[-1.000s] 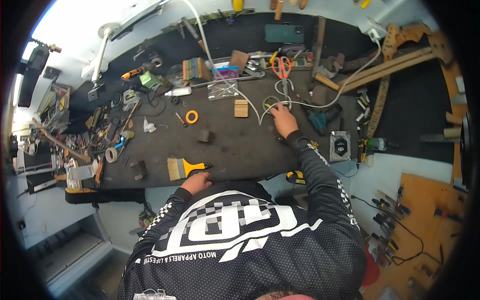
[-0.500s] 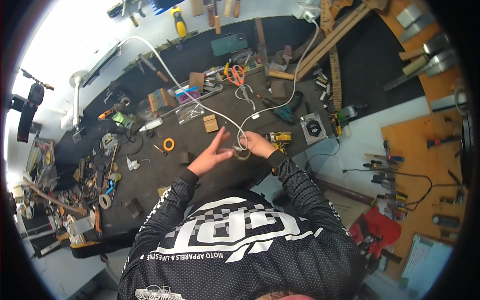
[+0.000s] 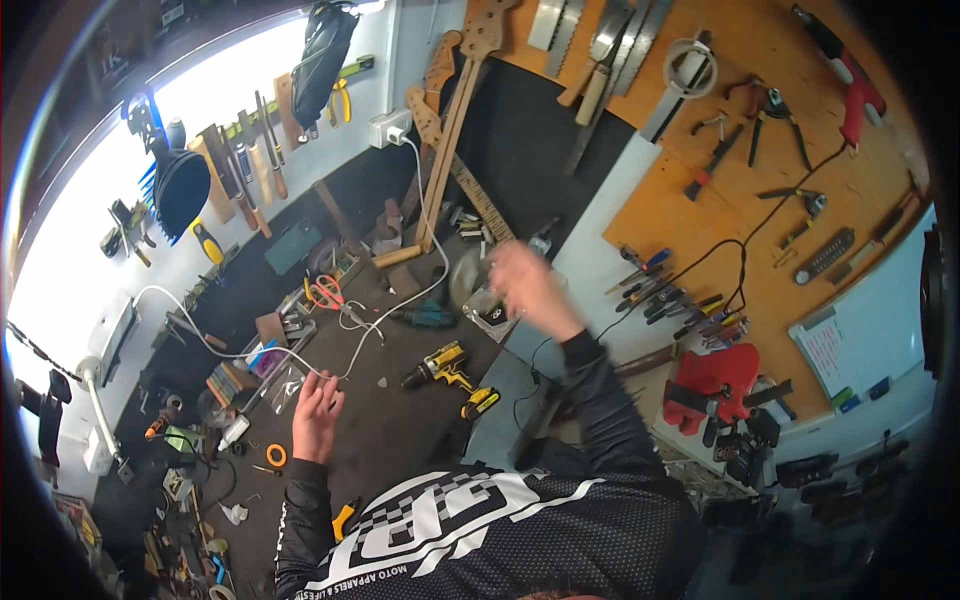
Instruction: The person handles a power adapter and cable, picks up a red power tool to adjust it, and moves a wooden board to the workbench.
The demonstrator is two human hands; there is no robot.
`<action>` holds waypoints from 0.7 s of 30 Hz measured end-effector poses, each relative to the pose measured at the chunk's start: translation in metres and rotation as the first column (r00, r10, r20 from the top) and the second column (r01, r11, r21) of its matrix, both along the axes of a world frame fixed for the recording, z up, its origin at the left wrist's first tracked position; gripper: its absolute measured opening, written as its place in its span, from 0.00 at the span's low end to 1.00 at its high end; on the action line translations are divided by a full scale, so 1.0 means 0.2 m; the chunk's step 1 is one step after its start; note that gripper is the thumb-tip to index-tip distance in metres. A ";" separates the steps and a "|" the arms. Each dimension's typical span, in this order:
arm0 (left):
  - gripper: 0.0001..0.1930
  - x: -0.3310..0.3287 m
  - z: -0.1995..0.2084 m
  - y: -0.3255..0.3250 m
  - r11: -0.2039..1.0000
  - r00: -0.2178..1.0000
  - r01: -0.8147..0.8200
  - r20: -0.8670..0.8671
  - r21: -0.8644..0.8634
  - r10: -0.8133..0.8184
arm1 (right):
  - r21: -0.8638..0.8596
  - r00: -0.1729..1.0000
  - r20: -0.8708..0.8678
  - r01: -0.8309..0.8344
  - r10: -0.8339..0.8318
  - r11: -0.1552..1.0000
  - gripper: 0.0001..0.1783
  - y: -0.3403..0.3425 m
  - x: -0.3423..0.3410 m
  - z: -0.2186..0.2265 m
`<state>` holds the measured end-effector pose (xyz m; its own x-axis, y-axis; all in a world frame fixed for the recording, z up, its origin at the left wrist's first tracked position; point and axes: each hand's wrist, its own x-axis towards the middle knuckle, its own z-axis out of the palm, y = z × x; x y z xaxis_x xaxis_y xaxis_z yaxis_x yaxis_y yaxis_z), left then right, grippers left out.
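Observation:
My left hand (image 3: 316, 418) is above the dark workbench, fingers curled at the white cable (image 3: 362, 342), which bends sharply at the fingertips. My right hand (image 3: 532, 288) reaches out over the bench's right edge, its fingers smeared by motion. Beside those fingers is a pale, see-through round thing (image 3: 466, 278), blurred; whether the hand touches it I cannot tell. Just below lies a clear packet with a black label (image 3: 490, 316). A yellow and black cordless drill (image 3: 449, 372) lies on the bench between my two hands.
Orange-handled scissors (image 3: 327, 292), a teal tool (image 3: 424, 313) and an orange tape ring (image 3: 276, 455) lie on the bench. Guitar necks (image 3: 462, 130) lean by the white wall socket (image 3: 391, 128). Hand tools hang on the wooden board (image 3: 650, 215). A red guitar body (image 3: 712, 385) stands at the right.
My view has turned right. My hands have moved apart, the right one reaching far out. The ring-shaped thing has left the space between them. The cable hangs lower, and the drill is fully visible.

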<state>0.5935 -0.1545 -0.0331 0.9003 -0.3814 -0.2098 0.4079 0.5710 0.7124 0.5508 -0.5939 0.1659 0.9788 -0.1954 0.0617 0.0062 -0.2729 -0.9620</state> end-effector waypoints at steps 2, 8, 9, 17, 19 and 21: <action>0.38 -0.01 -0.08 0.04 1.000 1.000 -0.013 -0.022 -0.006 0.013 | 0.043 0.919 0.354 0.172 -0.176 0.984 0.15 -0.19 -0.02 0.43; 0.33 -0.19 -0.11 0.03 0.969 0.963 0.203 -0.207 0.139 -0.172 | 0.143 0.509 0.750 0.499 -0.422 0.855 0.17 -0.73 0.04 1.26; 0.30 -0.24 -0.14 0.02 0.959 0.956 0.232 -0.220 0.159 -0.195 | 0.176 0.468 0.771 0.495 -0.432 0.851 0.16 -0.84 0.07 1.31; 0.29 -0.53 -0.26 0.10 0.896 0.885 0.364 -0.395 0.253 -0.248 | -0.375 0.430 0.878 0.891 -0.208 0.256 0.12 -1.33 0.18 1.32; 0.26 -0.55 -0.26 0.13 0.905 0.902 0.336 -0.365 0.261 -0.230 | -0.406 0.479 0.840 0.866 -0.256 0.291 0.13 -1.33 0.13 1.37; 0.24 -0.52 -0.33 0.16 0.901 0.895 0.324 -0.402 0.289 -0.193 | 0.030 0.450 0.723 0.737 -0.524 0.675 0.19 -1.30 0.23 1.35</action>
